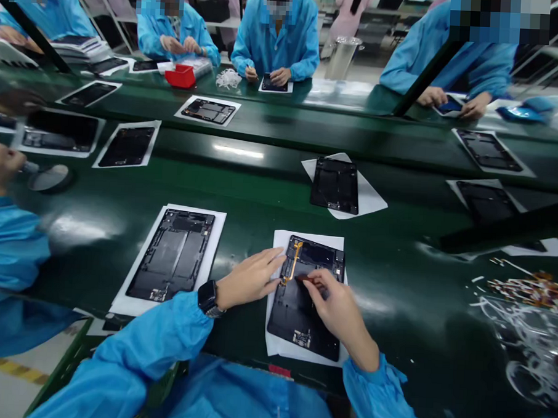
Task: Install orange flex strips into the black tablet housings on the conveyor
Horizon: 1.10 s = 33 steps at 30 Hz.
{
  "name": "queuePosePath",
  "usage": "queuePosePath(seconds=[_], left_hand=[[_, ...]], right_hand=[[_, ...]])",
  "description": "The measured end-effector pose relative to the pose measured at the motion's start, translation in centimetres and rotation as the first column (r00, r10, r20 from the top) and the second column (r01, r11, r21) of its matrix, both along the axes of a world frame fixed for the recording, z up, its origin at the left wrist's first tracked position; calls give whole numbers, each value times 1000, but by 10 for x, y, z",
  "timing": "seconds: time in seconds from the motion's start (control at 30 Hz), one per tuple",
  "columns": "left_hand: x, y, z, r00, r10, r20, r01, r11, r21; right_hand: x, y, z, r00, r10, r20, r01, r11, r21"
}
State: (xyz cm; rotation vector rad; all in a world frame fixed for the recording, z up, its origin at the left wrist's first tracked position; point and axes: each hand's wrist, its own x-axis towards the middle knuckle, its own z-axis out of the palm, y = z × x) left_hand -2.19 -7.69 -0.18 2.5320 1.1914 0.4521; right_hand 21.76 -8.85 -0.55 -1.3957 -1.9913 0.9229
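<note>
A black tablet back housing (297, 314) lies on a white sheet (277, 347) in front of me. An orange flex cable (296, 259) runs along its upper left part. My left hand (250, 278), with a watch on the wrist, rests at the housing's left edge, fingers stretched out beside the cable. Over the middle of the housing, my right hand (333, 297) pinches a thin dark reddish-brown piece (302, 278), whose tip points at the cable's lower end. Its exact kind is unclear. A second tablet housing (173, 257) lies on another white sheet to the left.
To the right lie a pile of orange flex cables (529, 288) and tangled white strips (523, 333). Several more housings sit on the green line, including one on a skewed sheet (372, 197). Co-workers in blue work opposite; another person's hand (1, 166) is at left. Dark bars cross the line.
</note>
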Motion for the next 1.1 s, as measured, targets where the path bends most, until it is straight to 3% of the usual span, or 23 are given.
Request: queuePosePath(seconds=[0.07, 0.17, 0.3, 0.43, 0.63, 0.73, 0.9, 1.1], left_hand=[[-1, -1, -6, 1000, 5, 30, -4, 1000, -26], [-3, -1, -12, 997, -32, 72, 36, 998, -60], [-5, -2, -14, 993, -36, 112, 45, 995, -84], [-3, -6, -17, 993, -27, 111, 37, 995, -89], [-1, -7, -21, 992, -3, 123, 14, 996, -88], [-1, -7, -22, 992, -1, 126, 12, 996, -85], [-1, -8, -23, 991, 4, 137, 9, 996, -94], [0, -6, -21, 986, 9, 169, 11, 993, -118]], right_hand=[[-11, -1, 8, 977, 96, 190, -107, 993, 52], [-27, 2, 18, 874, 177, 453, -242, 966, 88], [-46, 8, 27, 769, 227, 598, -350, 932, 96], [-50, 9, 28, 780, 244, 576, -350, 934, 77], [-32, -1, 17, 935, 159, 317, -194, 978, 81], [-28, -6, 13, 969, 103, 226, -125, 988, 87], [-33, -9, 12, 941, 141, 307, -175, 981, 86], [-47, -4, 18, 852, 158, 499, -261, 954, 145]])
